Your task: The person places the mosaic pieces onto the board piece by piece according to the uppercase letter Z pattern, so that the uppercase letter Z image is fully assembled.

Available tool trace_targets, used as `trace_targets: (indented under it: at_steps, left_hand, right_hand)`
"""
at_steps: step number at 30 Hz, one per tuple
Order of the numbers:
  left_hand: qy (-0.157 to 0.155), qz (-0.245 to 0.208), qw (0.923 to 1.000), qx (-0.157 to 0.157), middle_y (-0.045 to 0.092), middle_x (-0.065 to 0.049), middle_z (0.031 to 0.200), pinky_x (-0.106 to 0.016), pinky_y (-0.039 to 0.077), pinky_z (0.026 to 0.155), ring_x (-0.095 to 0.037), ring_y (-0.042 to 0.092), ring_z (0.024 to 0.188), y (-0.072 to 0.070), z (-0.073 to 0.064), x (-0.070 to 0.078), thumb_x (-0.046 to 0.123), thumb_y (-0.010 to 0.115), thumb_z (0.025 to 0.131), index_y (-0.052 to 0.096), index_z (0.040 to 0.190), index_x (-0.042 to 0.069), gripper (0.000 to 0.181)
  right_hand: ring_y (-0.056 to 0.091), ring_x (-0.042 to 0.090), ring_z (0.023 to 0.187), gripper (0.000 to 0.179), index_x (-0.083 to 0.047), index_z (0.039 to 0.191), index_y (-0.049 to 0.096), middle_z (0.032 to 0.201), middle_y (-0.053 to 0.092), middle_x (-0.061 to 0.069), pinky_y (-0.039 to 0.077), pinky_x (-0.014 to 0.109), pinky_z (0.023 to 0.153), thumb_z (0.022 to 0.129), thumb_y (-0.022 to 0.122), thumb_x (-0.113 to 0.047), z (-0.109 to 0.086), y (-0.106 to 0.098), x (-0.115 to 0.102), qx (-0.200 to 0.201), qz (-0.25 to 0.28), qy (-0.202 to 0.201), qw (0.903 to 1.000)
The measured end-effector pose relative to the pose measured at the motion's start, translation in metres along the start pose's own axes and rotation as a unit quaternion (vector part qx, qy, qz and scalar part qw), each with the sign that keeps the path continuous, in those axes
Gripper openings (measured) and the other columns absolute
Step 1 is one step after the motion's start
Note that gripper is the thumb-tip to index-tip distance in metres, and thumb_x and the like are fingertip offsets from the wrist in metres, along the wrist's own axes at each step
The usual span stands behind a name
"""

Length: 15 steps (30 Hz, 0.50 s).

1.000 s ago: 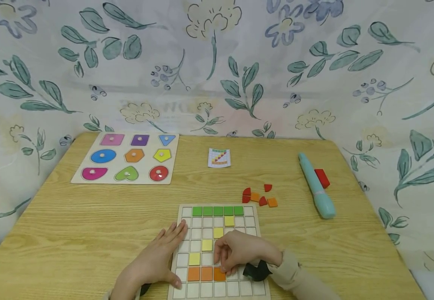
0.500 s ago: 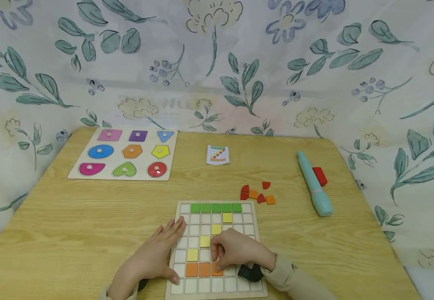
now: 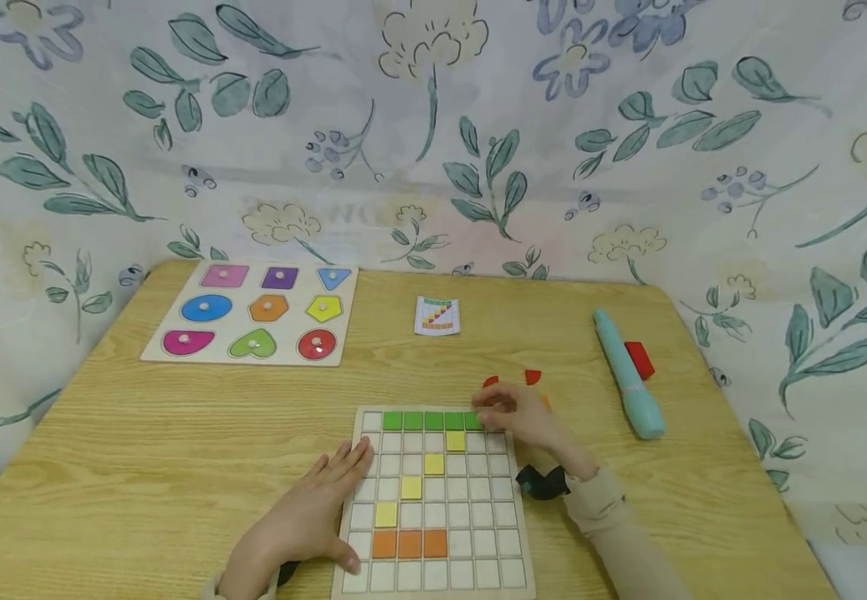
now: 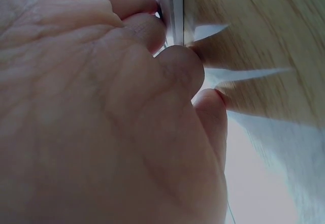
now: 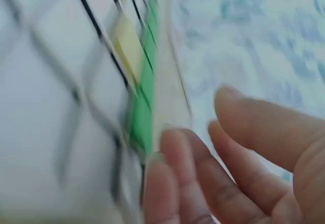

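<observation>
A wooden grid board (image 3: 478, 575) lies on the table with a row of green square tiles (image 3: 434, 421) at its far side. Yellow tiles (image 3: 411, 487) run diagonally across it, and three orange tiles (image 3: 409, 544) sit side by side near the front. My left hand (image 3: 309, 508) rests along the board's left edge, fingers spread and thumb at the near corner. Over the far right corner is my right hand (image 3: 527, 417), its fingers relaxed and apart, holding nothing in the right wrist view. It partly hides the loose red quarter-circle pieces (image 3: 533, 377) and an orange tile (image 3: 546, 403) behind it.
A small pattern card (image 3: 437, 316) lies beyond the board. To the far left is a knobbed shape puzzle (image 3: 291, 350). A turquoise pen-like stick (image 3: 631, 383) lies at right beside a red block (image 3: 639, 359). Floral cloth hangs behind the table.
My right hand has let go of the third orange tile, which now lies in the grid. It has moved up and right to the far corner. The left hand stays on the board.
</observation>
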<state>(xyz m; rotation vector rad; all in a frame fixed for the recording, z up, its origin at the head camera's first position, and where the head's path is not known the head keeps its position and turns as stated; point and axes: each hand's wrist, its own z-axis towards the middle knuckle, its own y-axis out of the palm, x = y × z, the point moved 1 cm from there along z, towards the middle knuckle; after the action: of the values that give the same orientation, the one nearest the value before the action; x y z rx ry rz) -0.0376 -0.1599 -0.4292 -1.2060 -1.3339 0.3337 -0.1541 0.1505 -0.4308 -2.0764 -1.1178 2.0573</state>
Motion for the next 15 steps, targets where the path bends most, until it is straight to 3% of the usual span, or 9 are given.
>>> trace_targets:
  at_steps: [4,7,11,15]
  left_hand:
    - [0.003,-0.004,1.0,0.003,0.018,-0.016,0.162,-0.061,0.014,0.118,-0.041,0.014,0.149,0.002,0.0,-0.001,0.044,0.089,0.048,0.023,0.152,0.0,0.131]
    - [0.006,-0.003,1.0,0.005,0.018,-0.017,0.161,-0.061,0.015,0.118,-0.041,0.015,0.148,0.002,0.0,-0.002,0.045,0.089,0.047,0.023,0.152,0.0,0.132]
    - [0.007,-0.006,1.0,0.004,0.017,-0.017,0.161,-0.061,0.015,0.118,-0.041,0.015,0.148,0.003,0.0,-0.005,0.046,0.089,0.047,0.023,0.152,0.0,0.133]
    - [0.005,-0.008,0.9999,0.004,0.018,-0.017,0.161,-0.061,0.015,0.118,-0.042,0.015,0.148,0.001,-0.001,-0.007,0.045,0.09,0.046,0.023,0.152,0.0,0.133]
  right_hand:
    - [0.067,0.025,0.095,0.03,-0.001,0.119,0.063,0.12,0.065,0.019,0.055,0.026,0.071,0.092,0.065,-0.015,-0.001,-0.03,0.012,0.084,-0.007,0.043,0.9955]
    - [0.068,0.029,0.094,0.031,0.0,0.119,0.062,0.119,0.066,0.021,0.055,0.024,0.069,0.091,0.066,-0.014,-0.004,-0.044,0.018,0.126,-0.026,0.057,0.99]
    - [0.068,0.03,0.094,0.031,0.0,0.117,0.064,0.117,0.067,0.02,0.053,0.02,0.07,0.089,0.069,-0.01,-0.004,-0.049,0.025,0.152,-0.059,0.06,0.9848]
    - [0.069,0.028,0.093,0.034,0.0,0.119,0.063,0.115,0.068,0.019,0.055,0.021,0.071,0.087,0.07,-0.008,-0.001,-0.042,0.028,0.149,-0.071,0.055,0.9848]
